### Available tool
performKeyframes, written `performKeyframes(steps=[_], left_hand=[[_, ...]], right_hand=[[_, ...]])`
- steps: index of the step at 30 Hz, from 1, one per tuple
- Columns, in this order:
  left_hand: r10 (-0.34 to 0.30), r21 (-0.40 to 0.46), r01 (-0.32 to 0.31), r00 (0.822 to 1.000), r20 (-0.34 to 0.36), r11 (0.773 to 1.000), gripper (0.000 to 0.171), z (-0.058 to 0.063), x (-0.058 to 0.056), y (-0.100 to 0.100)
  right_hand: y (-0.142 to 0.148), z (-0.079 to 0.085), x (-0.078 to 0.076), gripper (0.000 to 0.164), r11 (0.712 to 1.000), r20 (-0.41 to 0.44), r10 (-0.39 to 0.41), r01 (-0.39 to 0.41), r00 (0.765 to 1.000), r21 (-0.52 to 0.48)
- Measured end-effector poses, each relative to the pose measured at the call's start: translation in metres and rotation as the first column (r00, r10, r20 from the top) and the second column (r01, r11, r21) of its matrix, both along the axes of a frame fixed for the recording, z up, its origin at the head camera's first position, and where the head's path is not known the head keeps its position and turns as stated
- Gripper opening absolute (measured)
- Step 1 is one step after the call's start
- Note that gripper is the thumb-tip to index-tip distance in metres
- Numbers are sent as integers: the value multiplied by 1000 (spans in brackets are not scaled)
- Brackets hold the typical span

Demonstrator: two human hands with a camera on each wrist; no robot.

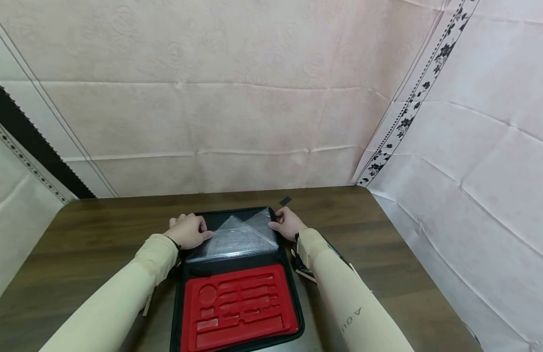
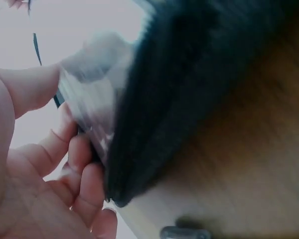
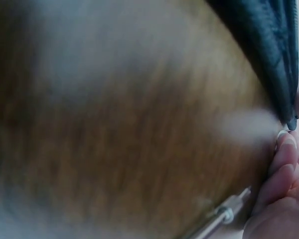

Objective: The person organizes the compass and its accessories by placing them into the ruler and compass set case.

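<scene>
A black zippered case (image 1: 297,305) lies spread open on the table in the head view. Its near half holds a red moulded tray (image 1: 242,309) with shaped hollows. Across the far half stretch clear plastic flaps (image 1: 236,240). At the far left edge my left hand (image 1: 187,231) grips the case, its thumb (image 2: 37,87) against the clear plastic and its other fingers curled at the rim. My right hand (image 1: 289,224) pinches the far right corner; in the right wrist view only part of its fingers (image 3: 284,159) shows beside the black edge.
A slim metal-tipped tool (image 3: 229,209) lies on the wooden table (image 1: 117,234), right of the case. Another small metal piece (image 2: 184,233) lies to the left. A small dark patch (image 1: 285,201) is beyond the right hand. Pale cloth (image 1: 253,122) hangs behind the table.
</scene>
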State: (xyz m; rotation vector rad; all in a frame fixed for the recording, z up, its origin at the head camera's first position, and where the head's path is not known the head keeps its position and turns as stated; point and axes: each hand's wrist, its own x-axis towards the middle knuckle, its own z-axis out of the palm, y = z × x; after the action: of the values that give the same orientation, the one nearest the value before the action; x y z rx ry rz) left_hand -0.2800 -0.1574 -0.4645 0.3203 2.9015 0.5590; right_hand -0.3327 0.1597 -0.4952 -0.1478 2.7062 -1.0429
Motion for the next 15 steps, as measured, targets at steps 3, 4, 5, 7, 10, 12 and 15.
performKeyframes(steps=[3, 4, 5, 7, 10, 12, 15], left_hand=[[17, -26, -17, 1000, 1, 1000, 31, -2, 0, -3], [21, -35, -21, 1000, 1, 999, 34, -2, 0, -4], [21, -41, -21, 1000, 3, 999, 37, -3, 0, -5], [13, -50, -13, 1000, 5, 999, 41, -3, 0, -6], [-15, -61, 16, 1000, 9, 998, 44, -3, 1, -8], [-34, -57, 35, 999, 16, 998, 42, -1, 1, -9], [-60, -42, 61, 998, 18, 997, 36, -2, 0, -12]], right_hand=[[0, 0, 0, 44, 1000, -11, 4, -4, 1000, -5], [0, 0, 0, 44, 1000, -11, 7, -7, 1000, -2], [0, 0, 0, 44, 1000, -10, 10, -11, 1000, -2], [0, 0, 0, 44, 1000, -3, 18, -18, 1000, -10], [-1, 1, 1, 45, 1000, 15, 23, -23, 1000, -21], [-1, 2, 1, 44, 999, 22, 19, -18, 1000, -30], [-1, 0, 0, 44, 1000, 22, 6, -6, 1000, -23]])
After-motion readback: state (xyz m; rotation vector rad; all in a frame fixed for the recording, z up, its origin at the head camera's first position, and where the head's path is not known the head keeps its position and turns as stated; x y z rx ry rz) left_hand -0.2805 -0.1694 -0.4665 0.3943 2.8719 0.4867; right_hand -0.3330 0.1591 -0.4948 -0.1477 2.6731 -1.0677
